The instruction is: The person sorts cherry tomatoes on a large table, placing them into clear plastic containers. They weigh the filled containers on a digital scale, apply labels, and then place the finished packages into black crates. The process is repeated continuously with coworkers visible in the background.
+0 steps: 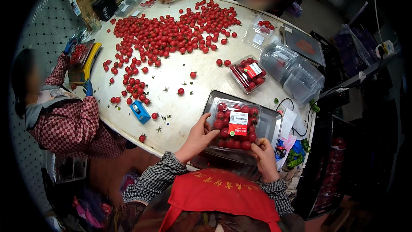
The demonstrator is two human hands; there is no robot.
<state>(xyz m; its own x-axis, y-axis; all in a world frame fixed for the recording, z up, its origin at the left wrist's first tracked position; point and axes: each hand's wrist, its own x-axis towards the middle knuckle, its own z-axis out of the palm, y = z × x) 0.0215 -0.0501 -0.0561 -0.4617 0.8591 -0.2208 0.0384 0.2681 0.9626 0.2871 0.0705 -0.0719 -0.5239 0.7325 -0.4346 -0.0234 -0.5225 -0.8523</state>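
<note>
Plastic box [252, 126]: clear and filled with red tomatoes; it is seen over a metal tray [271, 122] at the near edge of the table [176, 118], with both hands set to it. Whether its weight is borne by the tray cannot be told.
Label [238, 123]: white and red, stuck on top of the box.
Left hand [198, 138]: half open, thumb and forefinger parted in a V; the box is touched along its left side, the thumb being laid by the edge. Whether it is firmly gripped cannot be told.
Right hand [265, 157]: more tightly curled; the box's near right corner is pinched between thumb and fingertips.
Checked sleeves [154, 178]: worn on both forearms, by a red apron [223, 193].
Second box [248, 74]: also packed with tomatoes and labelled, placed just beyond the tray.
Clear boxes [292, 71]: laid to the right of the second box.
Loose tomatoes [171, 36]: heaped across the far part of the table, with some scattered nearer.
Blue holder [140, 111]: stood on the table, well to the left of the tray.
Co-worker at left [64, 120]: blue gloves [88, 88] are worn, and a yellow-edged item [93, 62] is reached around.
</note>
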